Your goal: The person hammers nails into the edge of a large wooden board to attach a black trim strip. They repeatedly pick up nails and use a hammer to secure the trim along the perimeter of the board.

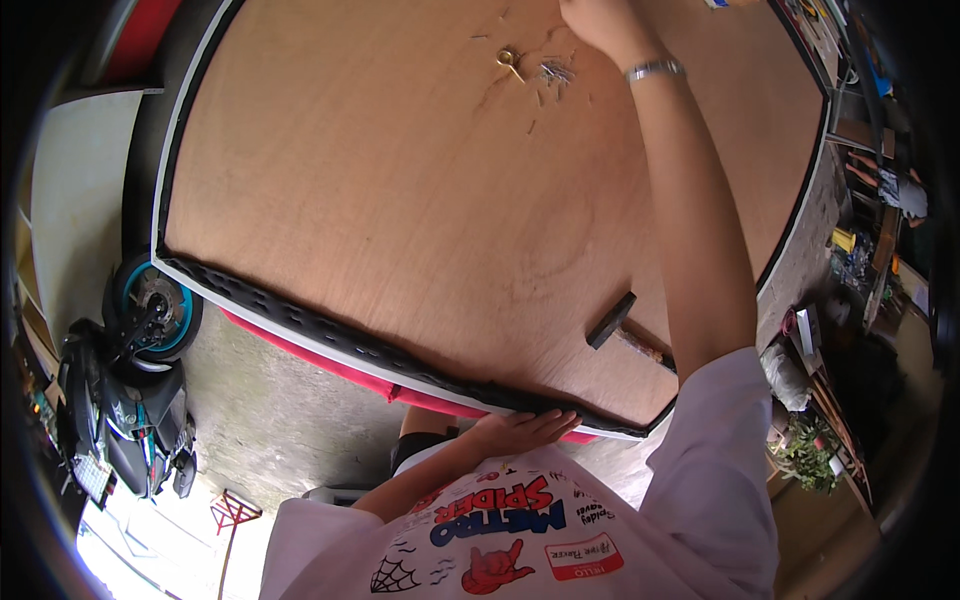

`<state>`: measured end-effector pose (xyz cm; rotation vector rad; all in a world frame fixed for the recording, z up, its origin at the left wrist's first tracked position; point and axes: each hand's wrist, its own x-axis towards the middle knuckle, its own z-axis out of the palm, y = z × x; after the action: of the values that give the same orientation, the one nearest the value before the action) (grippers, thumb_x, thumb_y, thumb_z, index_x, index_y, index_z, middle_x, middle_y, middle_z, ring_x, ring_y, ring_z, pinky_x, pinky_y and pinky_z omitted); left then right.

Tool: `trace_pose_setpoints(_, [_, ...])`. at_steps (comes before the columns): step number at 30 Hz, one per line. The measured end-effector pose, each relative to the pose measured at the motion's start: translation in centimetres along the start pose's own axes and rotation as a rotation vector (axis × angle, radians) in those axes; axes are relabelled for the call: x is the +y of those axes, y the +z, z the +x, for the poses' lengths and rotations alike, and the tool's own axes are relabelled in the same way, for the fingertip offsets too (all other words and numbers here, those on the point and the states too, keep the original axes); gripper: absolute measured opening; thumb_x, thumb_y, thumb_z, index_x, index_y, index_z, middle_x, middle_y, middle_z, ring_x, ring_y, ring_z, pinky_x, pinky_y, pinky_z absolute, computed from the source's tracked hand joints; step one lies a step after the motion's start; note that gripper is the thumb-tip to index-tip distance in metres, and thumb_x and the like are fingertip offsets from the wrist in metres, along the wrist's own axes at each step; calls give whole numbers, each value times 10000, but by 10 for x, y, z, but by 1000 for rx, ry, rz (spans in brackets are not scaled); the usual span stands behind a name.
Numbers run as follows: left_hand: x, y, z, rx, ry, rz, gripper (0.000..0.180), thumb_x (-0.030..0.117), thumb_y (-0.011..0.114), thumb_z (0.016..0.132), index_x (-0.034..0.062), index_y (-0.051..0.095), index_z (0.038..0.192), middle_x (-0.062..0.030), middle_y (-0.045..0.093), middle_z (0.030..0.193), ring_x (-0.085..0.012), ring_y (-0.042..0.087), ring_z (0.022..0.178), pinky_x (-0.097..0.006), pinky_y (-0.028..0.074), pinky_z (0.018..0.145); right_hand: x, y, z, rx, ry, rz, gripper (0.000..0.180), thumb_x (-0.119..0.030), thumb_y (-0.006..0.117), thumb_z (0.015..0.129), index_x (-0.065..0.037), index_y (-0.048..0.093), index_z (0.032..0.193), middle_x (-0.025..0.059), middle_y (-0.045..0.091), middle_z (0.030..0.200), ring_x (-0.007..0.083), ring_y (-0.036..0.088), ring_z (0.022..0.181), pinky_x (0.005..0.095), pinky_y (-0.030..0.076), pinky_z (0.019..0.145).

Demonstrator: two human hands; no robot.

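A broad plywood panel (420, 200) fills the middle, with a black strip (330, 335) along its near edge. My left hand (525, 430) lies on that near edge with its fingers stretched out, touching the strip. My right arm reaches across to the far side, where my right hand (605, 28) is over the wood. Its fingers are mostly cut off by the top of the picture, so what they hold is hidden. Beside it lie a small pile of nails (555, 73) and a brass-coloured screw eye (510, 63). A hammer (612, 322) with a dark head rests near the right corner, partly behind my forearm.
Red fabric (330, 362) shows below the panel's white near edge (290, 322). A motorcycle (140, 400) stands on the concrete floor at left, near a pale board (85, 190). At right are a potted plant (808, 455), wood scraps and another person (895, 188).
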<state>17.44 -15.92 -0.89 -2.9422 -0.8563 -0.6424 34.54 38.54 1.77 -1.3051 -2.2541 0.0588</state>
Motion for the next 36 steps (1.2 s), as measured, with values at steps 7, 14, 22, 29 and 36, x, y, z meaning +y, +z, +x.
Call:
trace_pose_setpoints(7, [8, 6, 3, 47, -59, -50, 628, 555, 381, 1055, 223, 411, 1588, -90, 264, 1702, -303, 106, 1608, -565, -26, 1294, -92, -75, -107, -171, 1, 59, 296, -75, 604, 1019, -74, 674, 1306, 79, 706, 1303, 278, 695, 1129, 369, 585, 941])
trace_pose_setpoints(14, [5, 7, 3, 72, -49, -14, 603, 515, 355, 1068, 204, 415, 1582, -86, 313, 1668, -300, 136, 1601, -542, -8, 1298, -110, -103, -129, -68, 185, 100, 216, -41, 694, 930, -74, 728, 1141, 51, 731, 1062, 248, 693, 946, 355, 581, 828])
trace_pose_setpoints(22, [1, 4, 6, 48, -51, -31, 623, 545, 362, 1060, 206, 411, 1581, -85, 286, 1678, -290, 97, 1607, -535, -28, 1301, -104, -101, -113, -322, 165, 126, 94, -111, 708, 950, -42, 683, 1008, 69, 653, 940, 257, 643, 892, 359, 532, 776])
trace_pose_setpoints(29, [1, 0, 3, -3, -19, 11, 663, 593, 325, 1054, 233, 357, 1610, -70, 244, 1702, -295, 85, 1610, -530, -36, 1295, -109, -113, -130, -219, 514, 408, 54, -90, 711, 969, -41, 694, 984, 57, 719, 882, 138, 693, 792, 283, 546, 721])
trace_pose_setpoints(36, [5, 5, -1, 12, -30, -1, 681, 605, 292, 1048, 229, 356, 1612, -54, 250, 1707, -270, 131, 1605, -528, -2, 1297, -111, -114, -153, -63, 758, 732, 139, -123, 722, 989, 9, 715, 1033, 50, 764, 920, 104, 725, 840, 227, 569, 744])
